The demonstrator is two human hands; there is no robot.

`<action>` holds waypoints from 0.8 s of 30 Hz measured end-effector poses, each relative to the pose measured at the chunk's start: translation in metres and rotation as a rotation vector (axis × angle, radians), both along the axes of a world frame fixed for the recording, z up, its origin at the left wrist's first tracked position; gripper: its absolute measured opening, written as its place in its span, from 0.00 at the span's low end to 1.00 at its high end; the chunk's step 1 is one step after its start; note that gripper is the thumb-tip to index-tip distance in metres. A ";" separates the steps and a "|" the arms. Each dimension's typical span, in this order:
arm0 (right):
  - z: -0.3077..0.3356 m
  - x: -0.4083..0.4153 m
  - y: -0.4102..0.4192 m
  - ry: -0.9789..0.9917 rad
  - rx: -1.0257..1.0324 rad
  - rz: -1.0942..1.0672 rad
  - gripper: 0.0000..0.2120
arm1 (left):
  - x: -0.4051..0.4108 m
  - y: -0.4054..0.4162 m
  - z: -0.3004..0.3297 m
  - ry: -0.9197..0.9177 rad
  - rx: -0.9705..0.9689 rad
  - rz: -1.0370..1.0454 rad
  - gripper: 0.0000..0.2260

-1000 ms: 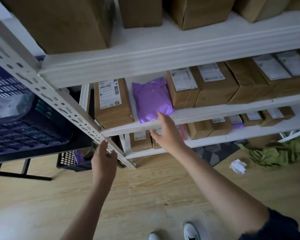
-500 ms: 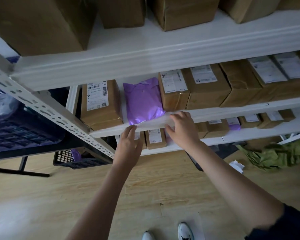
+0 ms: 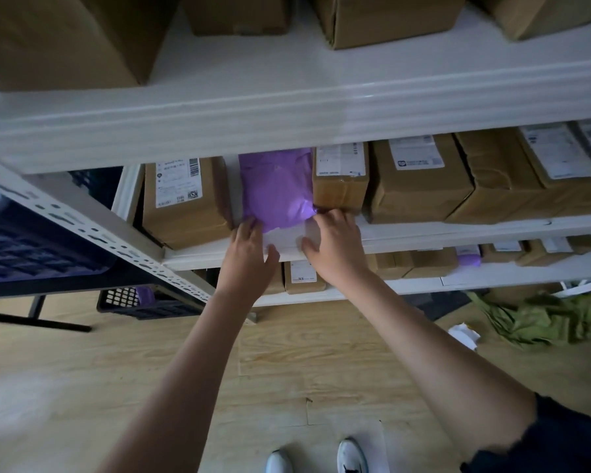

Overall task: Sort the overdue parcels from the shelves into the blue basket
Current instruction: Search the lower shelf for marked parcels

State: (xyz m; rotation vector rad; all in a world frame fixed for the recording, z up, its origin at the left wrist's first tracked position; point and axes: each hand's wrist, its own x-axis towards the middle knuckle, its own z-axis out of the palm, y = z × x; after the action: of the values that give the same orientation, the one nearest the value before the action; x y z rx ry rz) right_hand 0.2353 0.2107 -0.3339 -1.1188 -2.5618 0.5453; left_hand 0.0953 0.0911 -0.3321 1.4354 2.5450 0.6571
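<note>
The white metal shelf unit [image 3: 321, 107] carries parcels on several levels. On the middle shelf [image 3: 423, 230], a purple bag [image 3: 277, 186] lies at the front edge. Directly left of the bag stands a labelled cardboard box [image 3: 185, 203]; directly right of it stands a row of labelled boxes [image 3: 420, 179]. Above the bag, the top level holds larger boxes [image 3: 382, 15]. Below the bag, a lower shelf [image 3: 492, 278] holds smaller boxes [image 3: 302, 276].
</note>
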 end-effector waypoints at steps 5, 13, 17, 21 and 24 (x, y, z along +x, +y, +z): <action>0.002 -0.004 -0.002 0.076 -0.118 -0.008 0.21 | 0.008 -0.008 0.000 0.007 -0.003 -0.055 0.22; -0.001 -0.002 -0.008 0.399 -0.313 -0.169 0.13 | 0.022 -0.049 -0.005 -0.011 0.000 -0.143 0.25; 0.001 0.000 -0.009 0.421 -0.285 -0.174 0.09 | 0.013 -0.059 0.000 -0.045 -0.021 -0.161 0.26; 0.005 0.006 -0.017 0.363 -0.239 -0.110 0.07 | 0.003 -0.048 0.010 -0.052 -0.033 -0.135 0.24; 0.003 0.009 -0.021 0.246 -0.186 -0.045 0.13 | -0.004 -0.033 0.020 -0.006 -0.057 -0.129 0.22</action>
State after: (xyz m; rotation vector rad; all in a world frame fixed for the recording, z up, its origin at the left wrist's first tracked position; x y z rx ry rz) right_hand 0.2446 0.1901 -0.3312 -1.0896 -2.3068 0.8669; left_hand 0.0914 0.0583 -0.3123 1.5600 2.4206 0.5639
